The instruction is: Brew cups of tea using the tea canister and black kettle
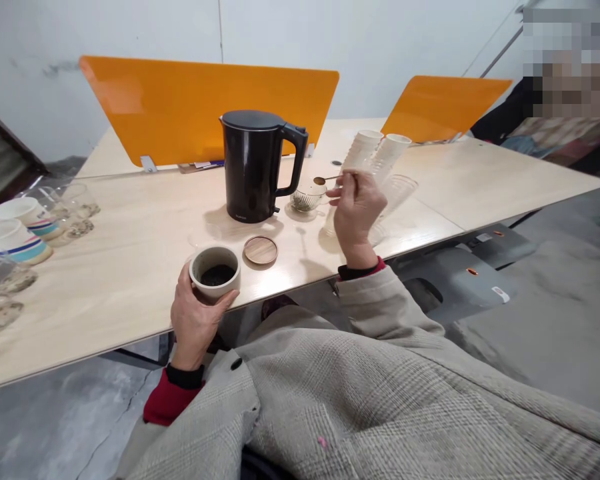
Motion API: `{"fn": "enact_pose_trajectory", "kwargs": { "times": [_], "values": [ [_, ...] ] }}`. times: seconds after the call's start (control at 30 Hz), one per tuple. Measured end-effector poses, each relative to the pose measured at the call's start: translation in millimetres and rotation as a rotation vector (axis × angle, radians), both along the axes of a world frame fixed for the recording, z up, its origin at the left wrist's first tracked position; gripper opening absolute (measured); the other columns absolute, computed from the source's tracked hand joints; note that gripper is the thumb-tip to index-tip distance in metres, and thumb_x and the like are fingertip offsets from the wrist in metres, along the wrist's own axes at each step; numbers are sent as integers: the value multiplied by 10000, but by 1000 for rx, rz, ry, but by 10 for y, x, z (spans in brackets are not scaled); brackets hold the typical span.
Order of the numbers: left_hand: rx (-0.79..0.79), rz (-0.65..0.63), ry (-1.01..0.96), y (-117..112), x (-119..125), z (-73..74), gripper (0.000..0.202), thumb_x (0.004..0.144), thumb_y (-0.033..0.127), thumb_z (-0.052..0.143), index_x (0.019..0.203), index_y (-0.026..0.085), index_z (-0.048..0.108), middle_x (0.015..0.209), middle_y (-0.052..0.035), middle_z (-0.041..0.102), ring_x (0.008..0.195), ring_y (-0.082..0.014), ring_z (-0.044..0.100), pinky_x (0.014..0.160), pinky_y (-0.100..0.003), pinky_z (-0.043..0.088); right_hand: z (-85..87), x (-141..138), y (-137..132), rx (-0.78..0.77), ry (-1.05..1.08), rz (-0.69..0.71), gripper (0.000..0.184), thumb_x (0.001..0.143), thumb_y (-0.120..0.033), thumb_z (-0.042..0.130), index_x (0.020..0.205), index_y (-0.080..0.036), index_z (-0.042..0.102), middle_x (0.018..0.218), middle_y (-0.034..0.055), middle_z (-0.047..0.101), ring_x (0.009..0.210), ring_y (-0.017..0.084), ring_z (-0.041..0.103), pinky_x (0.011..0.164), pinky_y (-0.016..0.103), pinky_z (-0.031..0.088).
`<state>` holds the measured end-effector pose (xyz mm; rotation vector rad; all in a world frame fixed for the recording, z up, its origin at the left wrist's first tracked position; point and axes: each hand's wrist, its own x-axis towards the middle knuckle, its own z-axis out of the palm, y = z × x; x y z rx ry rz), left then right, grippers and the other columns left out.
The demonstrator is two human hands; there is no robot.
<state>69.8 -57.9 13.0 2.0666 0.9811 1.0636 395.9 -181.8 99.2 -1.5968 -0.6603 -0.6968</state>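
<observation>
Wooden desk [130, 260], orange dividers behind | our left hand [196, 313] grips the tea jar [215, 270] at the edge | our right hand [356, 210] pinches a spoon [330, 179], bowl pointing left over the glass cup [306, 199], right of the kettle [256, 165].

Left hand [196, 319]: wrapped around a pale jar [215, 271] of dark loose leaves, at the near edge of the wooden table [130, 267]. Right hand [356, 212]: raised, pinching a small spoon [325, 180] above a glass cup [306, 199] with leaves inside. Round wooden lid [261, 250]: flat beside the jar. Black electric kettle [257, 165]: upright behind the cup. Stacked paper cups [375, 150]: lying beyond the right hand. Orange dividers [180, 107]: standing at the rear.
</observation>
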Motion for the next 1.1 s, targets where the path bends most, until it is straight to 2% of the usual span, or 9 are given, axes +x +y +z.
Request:
{"fn": "enact_pose_trajectory", "kwargs": {
  "times": [0.1,0.2,0.3,0.4,0.53,0.73,0.9,1.0,1.1],
  "values": [
    [15,12,17,-10,3,4,1042,675,535,958,1568,302,473,1514,-131,663,1298,-369,707,1136,-539,567,147,-328,-227,119,-30,37,336,1104,-500,490,1108,-240,703,905,9,733,697,156,777,575,281,615],
    [24,9,17,-31,3,13,1041,679,535,958,1568,302,470,1518,-126,664,1334,-369,688,1145,-527,562,249,-664,-339,203,-21,124,215,1077,-443,590,1043,-268,712,865,10,746,645,163,758,548,293,609],
    [26,10,28,-51,-1,21,1035,695,536,952,1572,289,462,1535,-130,654,1383,-369,661,1173,-527,543,271,-921,-283,250,-16,268,146,1041,-395,685,983,-265,718,795,-13,747,583,145,731,525,278,600],
    [37,-5,33,-59,-7,20,1029,713,548,945,1572,266,455,1543,-141,646,1414,-368,640,1189,-527,533,231,-1116,-153,243,-18,426,178,1028,-403,717,962,-238,714,753,-43,742,534,117,711,505,252,594],
    [61,-26,19,-55,-11,5,1039,712,578,945,1566,256,450,1547,-149,638,1427,-364,631,1199,-524,527,132,-1335,-48,158,-28,575,181,1035,-414,706,959,-249,711,744,-51,757,517,104,710,483,225,579],
    [67,-28,24,-64,-11,-4,1070,698,618,945,1571,263,440,1558,-150,625,1422,-368,632,1184,-530,531,-58,-1539,45,-140,-130,784,109,1077,-304,615,1040,-233,689,815,-24,782,599,105,758,532,206,582],
    [33,-19,42,-94,-12,26,1051,701,573,953,1573,294,438,1544,-125,640,1395,-363,650,1136,-527,559,-120,-1595,148,-256,-290,864,111,1062,-167,595,994,-225,660,752,-45,728,576,78,698,587,208,533],
    [15,-15,47,-106,-13,41,1048,692,548,962,1568,291,448,1538,-128,644,1384,-371,656,1127,-540,563,-110,-1590,180,-310,-282,886,113,1056,-157,588,992,-224,652,765,-37,725,593,81,677,609,216,522],
    [15,-22,49,-106,-15,44,1056,688,533,966,1571,285,441,1541,-134,639,1392,-371,651,1143,-547,554,-85,-1587,189,-328,-214,902,127,1056,-171,576,966,-227,646,682,-57,678,556,82,645,608,225,513]
  ]
}}
